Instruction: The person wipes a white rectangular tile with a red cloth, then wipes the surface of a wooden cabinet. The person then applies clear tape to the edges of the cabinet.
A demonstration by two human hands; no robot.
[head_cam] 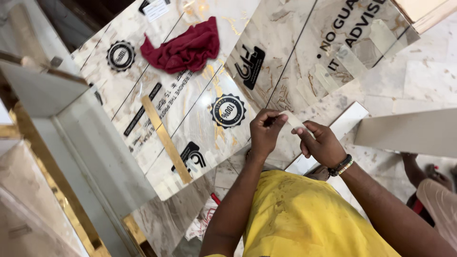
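Note:
Both my hands are raised over a marble-patterned board (190,119) with round black seals on it. My left hand (264,133) and my right hand (322,143) pinch the two ends of a short pale strip of tape (294,121) between fingertips. My right wrist wears a dark beaded bracelet. Several similar tape strips (328,78) are stuck on the board beyond my hands.
A crumpled dark red cloth (186,47) lies on the board's far part. A gold metal strip (166,140) rests diagonally on it. A white panel (95,143) with gold edging stands at left. A white slab (409,131) sits at right, with another person's foot (438,178) beneath it.

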